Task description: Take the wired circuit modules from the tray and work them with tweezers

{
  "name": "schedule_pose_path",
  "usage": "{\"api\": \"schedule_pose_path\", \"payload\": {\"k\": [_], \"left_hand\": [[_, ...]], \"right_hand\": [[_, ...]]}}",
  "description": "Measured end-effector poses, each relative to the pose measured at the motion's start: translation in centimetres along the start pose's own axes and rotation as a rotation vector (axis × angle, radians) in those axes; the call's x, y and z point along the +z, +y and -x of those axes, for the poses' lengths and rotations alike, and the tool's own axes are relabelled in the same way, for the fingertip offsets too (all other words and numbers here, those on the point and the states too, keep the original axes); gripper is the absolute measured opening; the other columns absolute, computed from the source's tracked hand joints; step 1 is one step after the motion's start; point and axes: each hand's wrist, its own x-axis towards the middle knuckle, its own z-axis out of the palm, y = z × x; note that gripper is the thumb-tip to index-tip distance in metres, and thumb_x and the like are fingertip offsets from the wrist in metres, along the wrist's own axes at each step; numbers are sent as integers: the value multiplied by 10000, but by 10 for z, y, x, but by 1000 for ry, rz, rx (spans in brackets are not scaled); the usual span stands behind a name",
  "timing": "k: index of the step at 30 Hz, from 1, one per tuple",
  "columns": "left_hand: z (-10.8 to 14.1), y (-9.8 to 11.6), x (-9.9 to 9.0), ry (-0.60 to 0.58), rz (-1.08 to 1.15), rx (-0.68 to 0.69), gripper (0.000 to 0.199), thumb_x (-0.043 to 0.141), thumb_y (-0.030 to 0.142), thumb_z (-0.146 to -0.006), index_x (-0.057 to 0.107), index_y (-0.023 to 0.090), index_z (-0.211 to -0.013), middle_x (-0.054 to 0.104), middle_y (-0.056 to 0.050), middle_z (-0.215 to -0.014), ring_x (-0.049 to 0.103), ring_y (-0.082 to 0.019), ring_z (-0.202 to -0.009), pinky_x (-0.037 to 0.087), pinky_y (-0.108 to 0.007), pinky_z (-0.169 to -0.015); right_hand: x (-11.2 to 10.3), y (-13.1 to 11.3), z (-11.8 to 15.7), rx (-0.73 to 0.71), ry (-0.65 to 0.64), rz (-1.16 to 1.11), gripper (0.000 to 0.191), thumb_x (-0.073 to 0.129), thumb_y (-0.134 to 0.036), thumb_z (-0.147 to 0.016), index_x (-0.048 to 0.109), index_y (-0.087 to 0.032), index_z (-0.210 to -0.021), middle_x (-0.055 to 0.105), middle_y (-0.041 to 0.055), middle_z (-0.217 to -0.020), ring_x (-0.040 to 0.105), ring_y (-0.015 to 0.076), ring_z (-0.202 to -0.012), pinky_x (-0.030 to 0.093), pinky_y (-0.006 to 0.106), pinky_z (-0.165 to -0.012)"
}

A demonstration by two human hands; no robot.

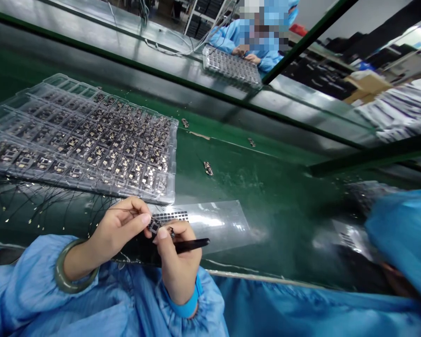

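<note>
Pretty tight little pinch going on here. The left hand (119, 226), forearm angled in from the lower left with a green jade bangle (73, 267) on the wrist, sits just below the front edge of the big clear plastic tray (173, 154). Its fingers are curled and nearly closed, with the thumb and first finger gripping a tiny dark circuit board (154, 226) by the edges. The right hand (178, 267) comes up from below, right next to the left, wearing a blue cuff (182, 299). Its thumb and fingers are closed around slim black tweezers (192, 244), which stick out to the right, and the tip end is right at the little board, though the fingers hide exactly where it touches.

A clear film with a black grid strip (217, 224) lies under the hands, just in front of the tray. The tray itself is packed with rows of small boards (126, 159), and thin black wires (45, 206) trail along its front edge. Three loose boards (207, 168) sit on the green bench mat (266, 210) to the tray's right. Well beyond the tray, a co-worker (259, 42) has both hands on a similar tray (231, 68).
</note>
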Motion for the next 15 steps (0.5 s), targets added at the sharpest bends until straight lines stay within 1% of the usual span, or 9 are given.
{"api": "schedule_pose_path", "payload": {"k": [4, 7, 10, 15], "left_hand": [[0, 3, 0, 3, 25, -39, 130, 634, 285, -847, 596, 177, -784, 610, 20, -710, 600, -92, -628, 464, -194, -613], [0, 5, 1, -11, 46, -34, 128, 640, 283, -844, 599, 177, -787, 609, 24, -730, 609, -88, -646, 470, -193, -628], [0, 6, 2, -15, 50, -20, 126, 653, 280, -834, 606, 174, -786, 618, 22, -736, 617, -89, -650, 479, -192, -631], [-1, 7, 3, 2, 48, -64, 143, 670, 287, -820, 608, 169, -770, 622, 26, -703, 616, -80, -624, 472, -176, -612]], "right_hand": [[2, -5, -1, -62, -13, 19, 169, 609, -218, -803, 532, -192, -655, 570, -30, -571, 493, 88, -519, 406, 197, -489], [3, -7, 0, -89, -7, 10, 156, 604, -198, -802, 530, -196, -665, 581, -33, -577, 499, 85, -517, 413, 190, -485], [3, -6, 1, -99, -6, 0, 150, 599, -191, -806, 533, -200, -672, 586, -37, -580, 498, 81, -514, 408, 185, -483], [1, -3, 2, -94, 3, 14, 152, 602, -189, -804, 539, -200, -666, 552, -46, -576, 477, 74, -516, 398, 183, -491]]}}
